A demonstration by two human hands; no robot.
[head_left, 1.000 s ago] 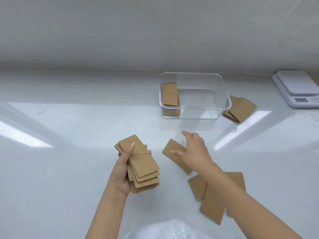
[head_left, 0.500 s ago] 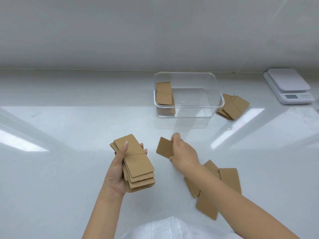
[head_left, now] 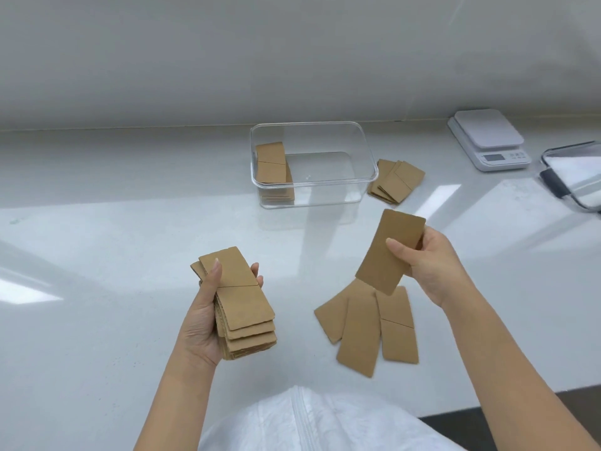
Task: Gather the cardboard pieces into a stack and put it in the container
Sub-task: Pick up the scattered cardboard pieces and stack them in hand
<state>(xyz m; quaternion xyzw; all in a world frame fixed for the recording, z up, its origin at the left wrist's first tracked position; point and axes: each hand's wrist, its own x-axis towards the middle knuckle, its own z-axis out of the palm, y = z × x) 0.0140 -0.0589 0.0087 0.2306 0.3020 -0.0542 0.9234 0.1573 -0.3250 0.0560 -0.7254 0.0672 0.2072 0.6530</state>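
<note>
My left hand (head_left: 203, 317) grips a thick stack of brown cardboard pieces (head_left: 245, 307), thumb on top. My right hand (head_left: 429, 265) holds a single cardboard piece (head_left: 388, 249) lifted above the table, tilted. Below it three loose cardboard pieces (head_left: 367, 327) lie fanned on the white table. A clear plastic container (head_left: 364, 157) stands at the back centre with a stack of cardboard (head_left: 271, 170) against its left wall. Another small pile of cardboard (head_left: 395, 180) lies just right of the container.
A white kitchen scale (head_left: 487, 138) sits at the back right. A clear lid with dark clips (head_left: 575, 174) lies at the right edge. The white table (head_left: 113, 239) meets a white wall behind. My white garment shows at the bottom.
My right hand picked one cardboard piece off the table and lifted it up to the right. My left hand kept hold of its stack. The view shifted.
</note>
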